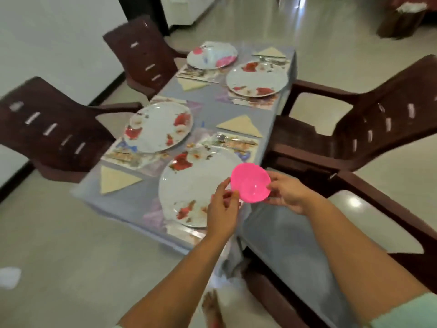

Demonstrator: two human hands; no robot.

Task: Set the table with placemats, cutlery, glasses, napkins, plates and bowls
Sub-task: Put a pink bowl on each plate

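Note:
A small pink bowl [250,182] hangs over the right edge of the nearest floral plate [189,188]. My left hand [223,207] pinches its left rim and my right hand [287,192] grips its right rim. Three more white floral plates lie on placemats: near left [158,126], far right [257,79] and far left [211,55], the last with something white and pink on it. Folded beige napkins [240,125] sit beside the settings. Cutlery [233,139] lies on the placemat behind the nearest plate.
The table [210,112] wears a grey-blue cover. Dark brown plastic chairs stand around it: two on the left [49,129], one at the right [369,124] and one close by at my right [354,233]. Pale tiled floor surrounds everything.

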